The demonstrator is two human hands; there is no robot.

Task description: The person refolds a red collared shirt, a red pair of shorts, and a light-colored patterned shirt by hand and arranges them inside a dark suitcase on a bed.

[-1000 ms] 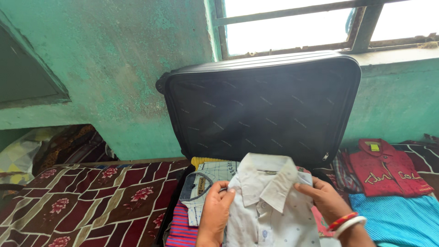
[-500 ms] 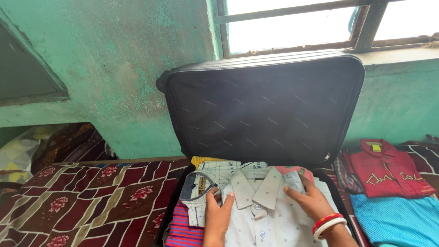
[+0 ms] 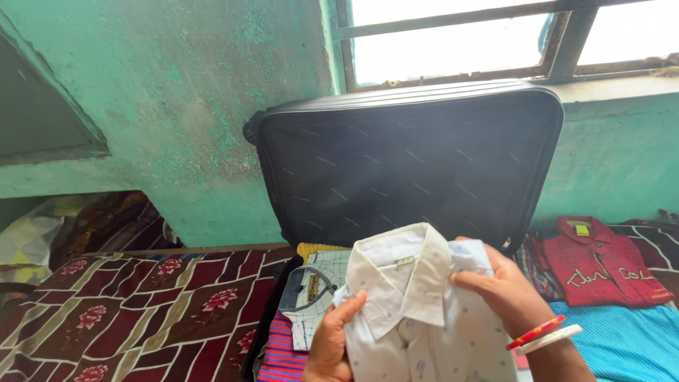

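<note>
A green plastered wall (image 3: 177, 106) and a barred window (image 3: 453, 42) back the scene, with a black suitcase lid (image 3: 403, 163) standing upright against them, its lower half open on a bed covered by a maroon floral bedspread (image 3: 127, 311). In the case lie a folded checked shirt (image 3: 318, 283), a red-and-blue striped garment (image 3: 283, 354) and a yellow one (image 3: 315, 249) at the back edge. Off to the right, outside the case, a red shirt (image 3: 601, 262) rests above a folded turquoise cloth (image 3: 622, 339).

At centre, the pale dotted collared shirt (image 3: 417, 311) is up off the stack again: half a second ago it lay pressed flat in the case, and it now sits lifted and tilted toward the camera, collar raised in front of the lid. The placement looks unsettled, as if the shirt is being re-squared rather than left.

The left hand (image 3: 332, 339) is closed on the shirt's left shoulder, thumb on top. The right hand (image 3: 502, 290), 2 bangles (image 3: 541, 336) at the wrist, clamps the right shoulder near the collar.

Room is tight behind, where the lid rises just beyond the collar; the case's left rim and the checked shirt sit just beside the left hand. The bedspread to the left offers the widest open surface
</note>
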